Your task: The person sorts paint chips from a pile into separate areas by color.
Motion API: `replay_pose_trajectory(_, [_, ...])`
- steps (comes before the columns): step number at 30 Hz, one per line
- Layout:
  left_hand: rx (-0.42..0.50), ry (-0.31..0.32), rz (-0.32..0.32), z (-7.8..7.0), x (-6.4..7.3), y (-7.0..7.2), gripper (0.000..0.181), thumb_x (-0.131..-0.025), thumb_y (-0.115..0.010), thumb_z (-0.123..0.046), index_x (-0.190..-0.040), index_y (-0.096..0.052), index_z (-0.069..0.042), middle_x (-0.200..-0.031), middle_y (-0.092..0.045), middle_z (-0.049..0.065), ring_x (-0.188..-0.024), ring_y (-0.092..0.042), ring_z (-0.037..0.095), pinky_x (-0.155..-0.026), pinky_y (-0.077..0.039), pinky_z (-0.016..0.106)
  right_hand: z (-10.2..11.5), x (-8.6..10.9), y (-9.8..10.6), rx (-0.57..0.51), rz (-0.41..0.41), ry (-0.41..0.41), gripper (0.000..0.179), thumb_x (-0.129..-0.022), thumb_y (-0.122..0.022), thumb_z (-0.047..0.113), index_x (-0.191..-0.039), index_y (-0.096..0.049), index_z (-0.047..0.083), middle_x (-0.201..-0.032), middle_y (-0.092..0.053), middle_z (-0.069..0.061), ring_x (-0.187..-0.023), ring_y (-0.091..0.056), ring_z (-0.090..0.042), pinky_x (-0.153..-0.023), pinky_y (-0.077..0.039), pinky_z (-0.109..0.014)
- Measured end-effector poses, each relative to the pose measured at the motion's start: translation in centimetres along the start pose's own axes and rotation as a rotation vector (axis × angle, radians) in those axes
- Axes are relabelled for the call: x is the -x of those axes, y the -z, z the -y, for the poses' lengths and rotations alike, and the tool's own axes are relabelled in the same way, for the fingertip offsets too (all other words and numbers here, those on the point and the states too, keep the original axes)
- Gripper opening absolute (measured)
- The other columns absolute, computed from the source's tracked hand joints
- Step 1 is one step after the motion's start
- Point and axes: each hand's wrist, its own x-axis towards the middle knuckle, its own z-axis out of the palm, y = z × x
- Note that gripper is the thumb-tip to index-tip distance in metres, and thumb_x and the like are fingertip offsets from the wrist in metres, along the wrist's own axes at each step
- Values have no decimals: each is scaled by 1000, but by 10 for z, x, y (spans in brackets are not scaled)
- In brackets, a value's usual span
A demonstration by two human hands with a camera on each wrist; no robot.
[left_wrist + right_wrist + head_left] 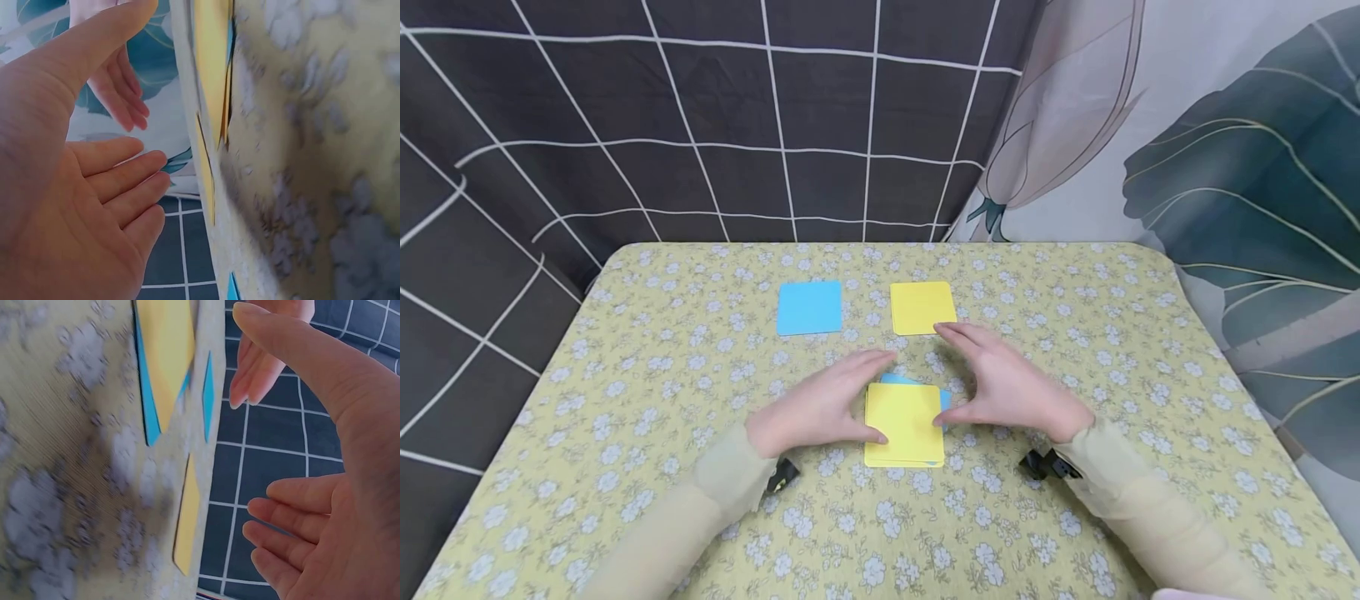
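- A dark fabric (820,100) with a white grid hangs behind and to the left; at the right is a pale fabric (1262,208) printed with large blue-green leaves.
- The bench (1037,533) is covered in yellow cloth with small pale flowers.
- Two cream sleeves (677,517) reach in from the near side, one from each side, angled toward the middle.
- The left hand (823,404) and right hand (1011,387) face each other, palms inward, fingers extended and thumbs spread away from them. Both are open and hold nothing; the wrist views show them raised above the cloth, apart from the cards.
- Between and below the hands lies a stack of cards (904,423), yellow on top, with blue jutting out at its far and right edges.
- Beyond the hands, a blue card (809,307) lies at the left and a yellow card (921,308) at the right, well apart. In the head view, the right fingertips overlap the yellow card's near corner.
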Motion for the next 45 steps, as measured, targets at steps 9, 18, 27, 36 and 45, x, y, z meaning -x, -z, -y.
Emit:
replay_pose_trajectory(9, [-7, -30, 35, -2, 9, -10, 112, -72, -92, -43, -159, -31, -5, -161, -36, 7, -147, -32, 22, -119, -29, 38, 8, 9, -17, 10, 21, 31, 125, -61, -89, 67, -154, -40, 1, -155, -42, -15, -141, -40, -33, -114, -37, -47])
replay_pose_trajectory(18, [-13, -43, 65, 0, 12, -21, 112, -73, -92, -43, -158, -31, -2, -158, -39, 9, -144, -36, 23, -118, -32, 37, 12, 14, -31, -3, 84, 32, 121, -61, -91, 64, -153, -44, 2, -149, -46, -10, -132, -47, -25, -108, -45, -39])
replay_pose_trajectory(27, [25, -43, 63, 1, 12, -23, 109, -75, -92, -39, -159, -31, -4, -156, -41, 7, -143, -37, 22, -116, -35, 38, 11, 15, -38, -16, 69, 67, 108, -58, -93, 60, -142, -57, 2, -125, -51, 1, -109, -44, -14, -89, -52, -32])
replay_pose_trajectory(36, [39, -33, 63, 0, 13, -22, 108, -77, -91, -35, -160, -30, -6, -156, -42, 4, -143, -37, 20, -116, -36, 36, 15, 16, -38, -24, 79, 55, 111, -57, -95, 56, -145, -54, 2, -118, -46, 4, -102, -42, -12, -85, -51, -29])
replay_pose_trajectory(45, [38, -45, 56, 1, 14, -22, 106, -77, -91, -36, -159, -32, -5, -154, -44, 4, -142, -39, 20, -116, -36, 36, 19, 18, -37, -24, 77, 81, 108, -50, -95, 59, -137, -60, 6, -109, -41, 4, -101, -37, -13, -80, -49, -28])
